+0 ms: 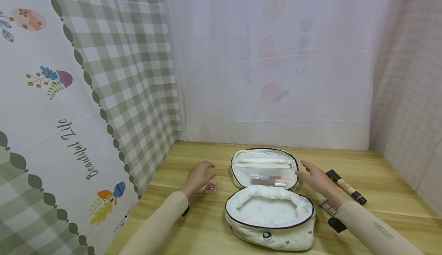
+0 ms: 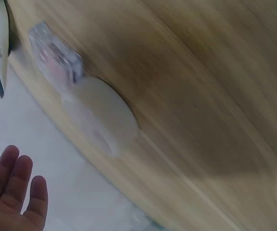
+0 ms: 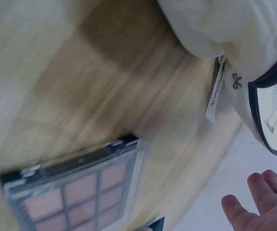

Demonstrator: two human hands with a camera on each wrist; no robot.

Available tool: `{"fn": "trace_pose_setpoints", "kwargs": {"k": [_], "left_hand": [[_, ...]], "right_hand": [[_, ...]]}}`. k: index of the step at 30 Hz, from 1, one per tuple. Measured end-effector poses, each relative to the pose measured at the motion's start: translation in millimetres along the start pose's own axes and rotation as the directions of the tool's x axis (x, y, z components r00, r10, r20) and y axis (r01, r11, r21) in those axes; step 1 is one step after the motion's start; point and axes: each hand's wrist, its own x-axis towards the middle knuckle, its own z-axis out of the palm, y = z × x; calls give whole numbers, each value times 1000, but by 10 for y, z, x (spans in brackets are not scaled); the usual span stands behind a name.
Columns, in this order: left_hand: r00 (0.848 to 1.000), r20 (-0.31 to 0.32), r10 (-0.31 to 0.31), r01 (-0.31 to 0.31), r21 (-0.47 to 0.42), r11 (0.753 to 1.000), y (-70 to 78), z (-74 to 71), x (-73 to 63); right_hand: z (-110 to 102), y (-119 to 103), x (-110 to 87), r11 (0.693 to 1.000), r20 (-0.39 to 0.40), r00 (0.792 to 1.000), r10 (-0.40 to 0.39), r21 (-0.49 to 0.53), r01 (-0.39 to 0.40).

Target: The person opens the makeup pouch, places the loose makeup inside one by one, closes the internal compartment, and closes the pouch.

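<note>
Makeup bag (image 1: 250, 232) lies open in my head view, lid (image 1: 242, 155) toward the far edge of the surface (image 1: 203, 228), slim tubes (image 1: 267, 180) in its clear pocket (image 1: 243, 175); left hand (image 1: 198, 178) and right hand (image 1: 315, 180) flank it, fingers released. Left wrist: clear case (image 2: 56, 60), pinkish inside, just beside a white rounded item (image 2: 102, 113). Right wrist: eyeshadow palette (image 3: 81, 195), pans inside, near the bag.
</note>
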Motion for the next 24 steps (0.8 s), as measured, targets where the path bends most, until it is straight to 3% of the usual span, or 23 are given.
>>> {"fn": "trace_pose_setpoints", "kwargs": {"k": [9, 14, 18, 24], "left_hand": [[1000, 23, -21, 23, -81, 996, -215, -99, -159], [997, 42, -62, 68, -144, 987, -307, -117, -276], [997, 43, -63, 70, -163, 984, -419, -110, -332], [998, 50, -34, 44, -204, 978, -527, -146, -405]], "right_hand": [[-29, 8, -182, 1000, 18, 1000, -8, -25, 9], [6, 0, -274, 998, 16, 999, -36, -49, 37], [46, -26, -338, 996, 25, 998, -56, -72, 58], [57, -21, -410, 994, 68, 998, -15, -105, 22]]}}
